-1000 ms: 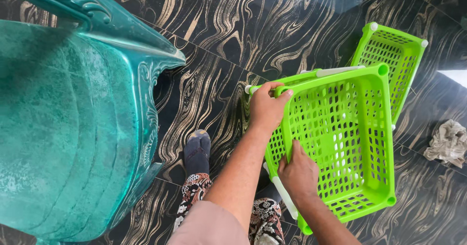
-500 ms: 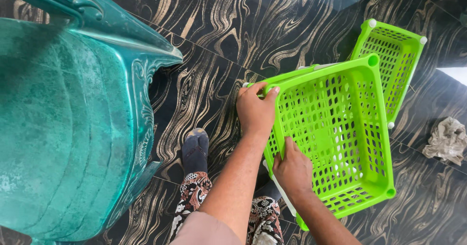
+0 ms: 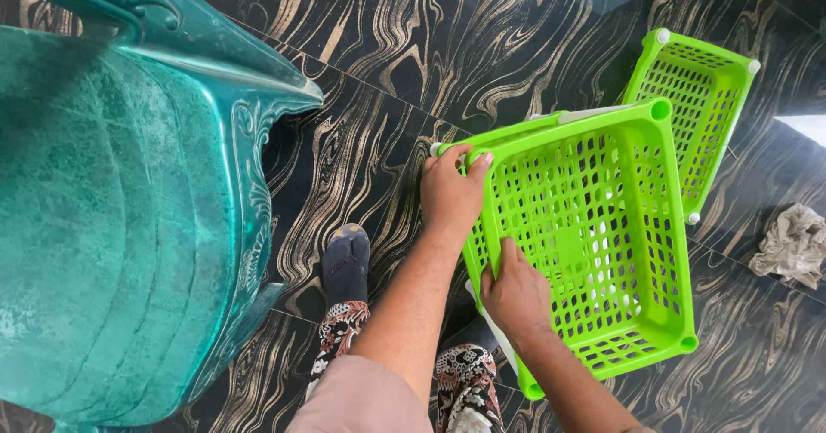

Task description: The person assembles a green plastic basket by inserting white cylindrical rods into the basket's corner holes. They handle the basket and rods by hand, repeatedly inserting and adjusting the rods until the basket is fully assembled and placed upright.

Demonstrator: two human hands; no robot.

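Hands have crept only slightly over the last second. The left hand (image 3: 449, 194) now sits closed over the top corner of the bright green perforated plastic basket tray (image 3: 585, 244), fingers curled over its rim, where a second ago it gripped a little further along that edge. The right hand (image 3: 514, 288) presses flat against the near side of the same tray, fingers partly spread and thumb on the rim; whether it grips or merely steadies I cannot tell. The tray has tilted and settled lower, its mesh bottom facing up towards the camera, and it looks better squared over whatever white-and-green frame shows beneath it.

Beyond the left hand's fingertips lies a second green mesh tray with white corner caps (image 3: 695, 110), just behind the held one. Right of both hands rests a crumpled beige cloth (image 3: 790, 245) on the black gold-veined tile floor (image 3: 370, 80). Left of the left forearm stands a teal moulded plastic chair (image 3: 120, 227), with a grey-socked foot (image 3: 346, 263) between.
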